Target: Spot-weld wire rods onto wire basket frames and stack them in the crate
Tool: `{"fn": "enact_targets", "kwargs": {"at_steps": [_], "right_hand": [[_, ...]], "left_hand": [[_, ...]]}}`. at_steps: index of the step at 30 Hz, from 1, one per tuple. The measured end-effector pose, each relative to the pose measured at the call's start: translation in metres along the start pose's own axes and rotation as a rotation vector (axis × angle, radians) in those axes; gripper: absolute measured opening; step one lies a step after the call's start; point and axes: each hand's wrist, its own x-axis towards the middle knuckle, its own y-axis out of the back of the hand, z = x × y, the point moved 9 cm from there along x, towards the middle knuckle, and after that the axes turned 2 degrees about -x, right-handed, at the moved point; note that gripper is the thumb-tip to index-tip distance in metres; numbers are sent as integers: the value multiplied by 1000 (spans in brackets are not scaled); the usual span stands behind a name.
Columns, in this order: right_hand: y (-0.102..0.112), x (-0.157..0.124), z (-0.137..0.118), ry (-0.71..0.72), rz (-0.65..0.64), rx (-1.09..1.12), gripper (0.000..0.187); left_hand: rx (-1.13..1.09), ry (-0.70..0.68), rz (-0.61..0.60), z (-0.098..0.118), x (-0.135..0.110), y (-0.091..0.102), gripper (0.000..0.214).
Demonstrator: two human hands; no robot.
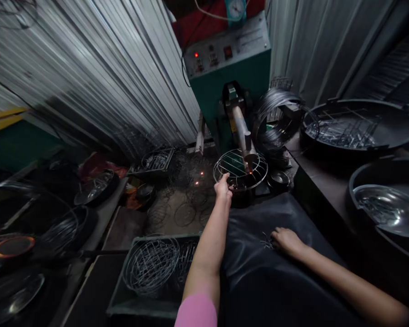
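Observation:
My left hand (224,186) is stretched forward and closed on the near left rim of a round wire rack (236,169). The rack lies roughly level beneath the upper arm of a spot welder (241,129). An orange glow shows where the welder's tip meets the wires. My right hand (286,240) rests low over a black apron (259,277) on my lap, fingers curled at a small bunch of short wire pieces (267,241).
A green bin (117,297) of wire racks stands at lower left. Coiled wire (276,113) hangs beside the welder. On the right are a wide black pan (391,122) with wire parts and another holding a metal bowl (400,209). Two sparks glow left of the rack.

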Motion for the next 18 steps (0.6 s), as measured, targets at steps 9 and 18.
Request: {"fn": "enact_targets", "kwargs": {"at_steps": [9,18], "right_hand": [[15,8,3,121,-87,27,26],[-12,10,-7,90,-183,-95,23]], "left_hand": [[227,138,-62,40,52,27,48],[283,66,-250,37,54,-9,22]]}}
